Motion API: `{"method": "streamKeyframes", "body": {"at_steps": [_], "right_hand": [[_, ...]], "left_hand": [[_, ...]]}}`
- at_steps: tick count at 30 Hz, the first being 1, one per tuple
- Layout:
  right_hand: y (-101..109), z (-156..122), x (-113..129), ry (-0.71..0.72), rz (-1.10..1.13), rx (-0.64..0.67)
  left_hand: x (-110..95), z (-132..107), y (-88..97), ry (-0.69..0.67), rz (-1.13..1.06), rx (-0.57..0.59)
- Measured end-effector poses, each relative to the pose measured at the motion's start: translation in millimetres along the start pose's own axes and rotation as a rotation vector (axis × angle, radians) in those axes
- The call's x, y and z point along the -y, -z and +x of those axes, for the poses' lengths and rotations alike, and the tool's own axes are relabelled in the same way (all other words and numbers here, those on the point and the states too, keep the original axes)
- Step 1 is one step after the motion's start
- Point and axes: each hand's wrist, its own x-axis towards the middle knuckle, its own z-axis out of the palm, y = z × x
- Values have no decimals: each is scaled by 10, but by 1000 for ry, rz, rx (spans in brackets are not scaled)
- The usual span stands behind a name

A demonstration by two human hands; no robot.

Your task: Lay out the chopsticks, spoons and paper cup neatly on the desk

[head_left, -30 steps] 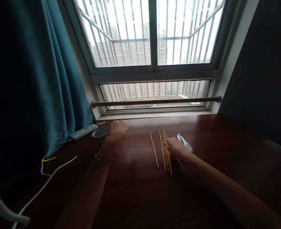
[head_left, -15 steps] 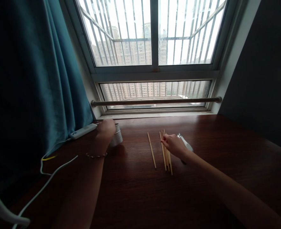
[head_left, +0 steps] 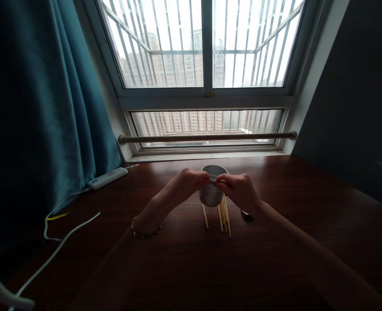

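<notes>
A small metal perforated cup point(head_left: 211, 193) is held above the dark wooden table point(head_left: 275, 250), tilted toward me. My left hand point(head_left: 187, 183) grips its rim from the left and my right hand point(head_left: 239, 190) pinches the rim from the right. Both hands have their fingers closed on the cup. Under the cup lie several wooden chopsticks point(head_left: 225, 218), side by side, with one more chopstick point(head_left: 205, 215) a little apart on the left. A beaded bracelet point(head_left: 142, 233) is on my left wrist.
A dark utensil end point(head_left: 246, 214) shows on the table behind my right wrist. A white power strip point(head_left: 106, 178) lies at the back left with white cables point(head_left: 58, 248) trailing forward. A teal curtain point(head_left: 48, 108) hangs left; a barred window point(head_left: 203, 65) stands behind.
My left hand picked the metal cup up from the left near the power strip and carried it to the centre. My right hand left the chopsticks and took hold of the cup's rim.
</notes>
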Motion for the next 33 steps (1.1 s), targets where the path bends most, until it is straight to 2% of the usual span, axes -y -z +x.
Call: {"method": "streamKeyframes", "body": {"at_steps": [4,7,12,16,22,27,33], "right_hand": [[159,109,-187,-87,-190,-57],[324,196,-476,-244,-360,-121],[514,253,-1043,-487,-588,-146],[515,236,-1362,-564,-625,-55],[603,219,-1485,-670,-591,60],[748,205,-1525,-684,-478,167],[804,185,-1538,-723,-293,253]], "left_hand": [[25,3,-7,-21,-56,-66],[98,2,7,14,-34,-80],[232,2,-25,112,51,8],[253,-18,-59,162,62,123],[242,-70,-55,249,21,299],[254,-84,-50,292,6,324],[303,-103,-77,306,19,337]]}}
